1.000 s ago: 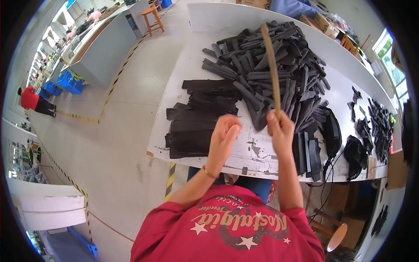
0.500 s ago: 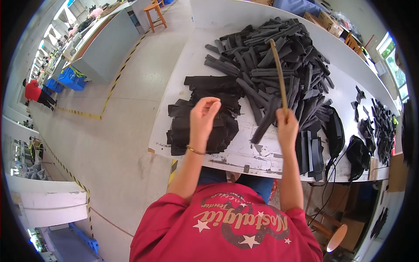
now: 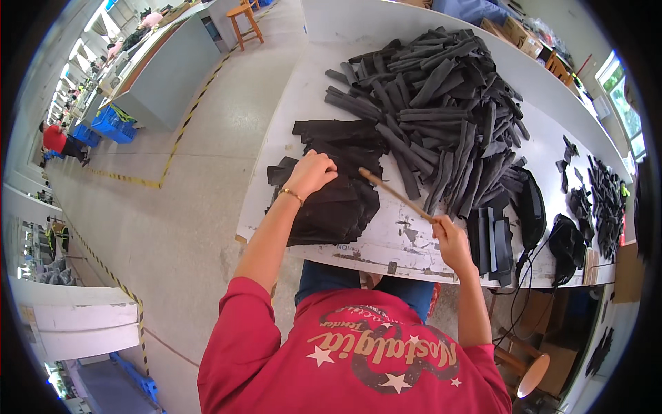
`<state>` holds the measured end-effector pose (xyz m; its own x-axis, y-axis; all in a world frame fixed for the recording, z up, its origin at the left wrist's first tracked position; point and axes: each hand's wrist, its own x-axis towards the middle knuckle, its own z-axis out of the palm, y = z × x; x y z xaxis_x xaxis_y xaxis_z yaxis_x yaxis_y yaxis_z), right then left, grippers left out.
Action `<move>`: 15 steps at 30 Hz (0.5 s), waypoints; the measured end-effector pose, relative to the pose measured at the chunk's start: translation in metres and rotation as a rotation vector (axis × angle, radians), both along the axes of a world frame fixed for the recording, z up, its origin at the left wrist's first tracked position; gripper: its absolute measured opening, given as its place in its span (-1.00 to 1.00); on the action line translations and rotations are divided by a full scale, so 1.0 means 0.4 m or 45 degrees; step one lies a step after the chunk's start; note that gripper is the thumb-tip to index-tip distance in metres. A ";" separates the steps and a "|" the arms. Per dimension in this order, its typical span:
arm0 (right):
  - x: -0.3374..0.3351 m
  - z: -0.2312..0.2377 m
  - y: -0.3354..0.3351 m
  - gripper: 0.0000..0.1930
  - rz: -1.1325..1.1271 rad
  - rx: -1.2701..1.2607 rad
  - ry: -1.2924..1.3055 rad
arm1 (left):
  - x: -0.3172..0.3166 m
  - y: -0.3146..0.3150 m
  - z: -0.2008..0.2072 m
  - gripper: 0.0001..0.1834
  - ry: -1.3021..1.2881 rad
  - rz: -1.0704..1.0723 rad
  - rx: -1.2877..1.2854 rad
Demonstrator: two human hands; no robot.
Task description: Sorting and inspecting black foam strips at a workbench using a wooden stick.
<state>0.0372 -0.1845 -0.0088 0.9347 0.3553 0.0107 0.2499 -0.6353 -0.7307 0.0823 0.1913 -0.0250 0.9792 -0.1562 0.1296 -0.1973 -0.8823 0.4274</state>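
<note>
Clearly, the right hand (image 3: 452, 243) has its grip clenched round a wooden stick (image 3: 398, 194), its tip at the right edge of a flat dark stack (image 3: 338, 210) on the counter (image 3: 307, 90). The left hand (image 3: 314, 174) curls over that stack, and whether its grip pinches a piece can't be made out. Beyond and right of the stack lies a pile of rolled dark strips (image 3: 434, 107); well to its left, a blue crate (image 3: 114, 129) bears something yellowish, too small to identify.

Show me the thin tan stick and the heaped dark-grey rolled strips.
Thin tan stick (image 3: 398, 196): head view, mid-shaft.
Heaped dark-grey rolled strips (image 3: 436, 116): head view, middle of the heap.
</note>
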 end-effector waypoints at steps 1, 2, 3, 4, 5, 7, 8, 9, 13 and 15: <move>-0.012 0.006 0.004 -0.84 -0.042 0.004 0.014 | 0.005 0.005 -0.009 -0.88 -0.005 0.002 0.002; -0.015 0.003 -0.004 -0.84 -0.048 0.004 0.010 | 0.011 0.001 -0.009 -0.89 0.083 -0.015 0.007; -0.016 -0.003 -0.012 -0.85 0.012 -0.033 -0.091 | 0.016 -0.001 -0.008 -0.91 0.171 -0.030 0.012; -0.015 -0.006 -0.017 -0.85 0.073 -0.069 -0.191 | 0.019 0.002 -0.005 -0.91 0.168 -0.033 0.014; -0.018 -0.006 -0.017 -0.85 0.070 -0.068 -0.190 | 0.017 0.005 0.003 -0.92 0.141 -0.029 -0.034; -0.022 0.001 -0.012 -0.86 0.015 -0.035 -0.206 | 0.010 0.004 0.016 -0.93 0.117 -0.024 -0.079; -0.022 0.004 -0.009 -0.86 0.014 -0.031 -0.204 | 0.002 -0.002 0.028 -0.94 0.001 -0.060 -0.146; -0.020 0.008 -0.007 -0.86 0.004 -0.036 -0.209 | -0.005 -0.006 0.037 -0.95 -0.115 -0.095 -0.214; -0.014 0.021 0.009 -0.87 0.015 -0.055 -0.272 | -0.018 -0.007 0.056 -0.95 -0.147 -0.114 -0.222; -0.009 0.012 0.009 -0.87 0.024 -0.055 -0.313 | -0.022 -0.007 0.062 -0.93 -0.142 -0.109 -0.235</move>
<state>0.0336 -0.1809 -0.0039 0.8992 0.3775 0.2212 0.4286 -0.6582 -0.6189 0.0735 0.1884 -0.0001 0.9416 -0.2014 0.2700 -0.3227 -0.7690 0.5518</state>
